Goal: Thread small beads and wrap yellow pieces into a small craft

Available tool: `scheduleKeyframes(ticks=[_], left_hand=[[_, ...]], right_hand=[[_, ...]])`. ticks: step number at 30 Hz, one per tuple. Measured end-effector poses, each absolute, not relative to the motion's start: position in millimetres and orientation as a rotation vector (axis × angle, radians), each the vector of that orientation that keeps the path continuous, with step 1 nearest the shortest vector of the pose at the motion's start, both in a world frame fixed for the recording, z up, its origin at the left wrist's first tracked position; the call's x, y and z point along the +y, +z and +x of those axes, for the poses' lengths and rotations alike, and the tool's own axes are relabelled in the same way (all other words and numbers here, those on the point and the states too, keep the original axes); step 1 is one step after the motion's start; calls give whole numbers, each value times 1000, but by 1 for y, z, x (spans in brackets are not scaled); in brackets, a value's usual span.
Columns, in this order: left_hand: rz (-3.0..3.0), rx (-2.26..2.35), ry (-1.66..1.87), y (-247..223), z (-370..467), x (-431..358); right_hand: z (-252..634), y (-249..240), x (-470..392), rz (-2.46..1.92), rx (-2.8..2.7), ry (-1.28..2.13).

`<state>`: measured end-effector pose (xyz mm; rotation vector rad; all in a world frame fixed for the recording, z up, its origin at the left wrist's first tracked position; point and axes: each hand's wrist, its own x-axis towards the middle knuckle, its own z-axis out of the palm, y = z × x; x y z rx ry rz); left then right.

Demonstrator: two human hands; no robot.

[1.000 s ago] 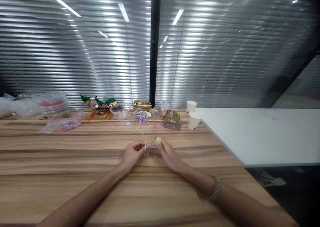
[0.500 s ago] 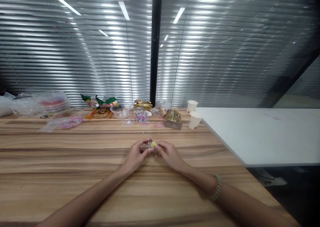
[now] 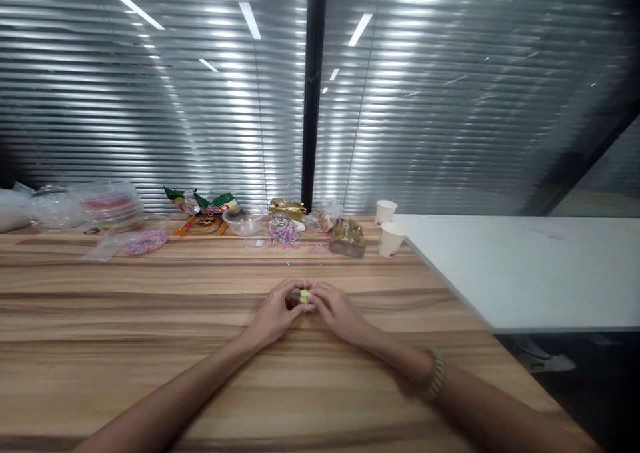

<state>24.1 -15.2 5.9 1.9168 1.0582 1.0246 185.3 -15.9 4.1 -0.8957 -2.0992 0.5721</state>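
Note:
My left hand (image 3: 275, 313) is closed, with a thin white loop (image 3: 305, 285) stretched between its thumb and forefinger. Against that loop sits a small yellow piece (image 3: 304, 296), pinched by the fingertips of my right hand (image 3: 337, 312). The two hands meet just above the wooden table (image 3: 240, 386). A woven bracelet (image 3: 436, 374) circles my right wrist. What the loop is made of is too small to tell.
Along the back stand two paper cups (image 3: 391, 240), a gold foil bag (image 3: 347, 238), a clear bowl (image 3: 243, 222), colourful small rings (image 3: 285, 232), snack packets (image 3: 215, 203), a pink-filled bag (image 3: 145, 241) and stacked plastic containers (image 3: 111, 203). A white table (image 3: 530, 273) adjoins at right.
The yellow piece has moved from beside the white loop to against it. My left fingers and the loop have shifted slightly right, closer to my right hand.

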Motion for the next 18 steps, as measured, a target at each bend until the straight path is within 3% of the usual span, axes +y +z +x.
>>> scheduleKeyframes(ticks=[8, 18], left_hand=[[1949, 1065, 927, 10, 27, -15], [2532, 979, 1025, 19, 31, -29]], right_hand=[[187, 2, -14, -971, -1922, 794], [190, -14, -1, -1093, -1685, 921]])
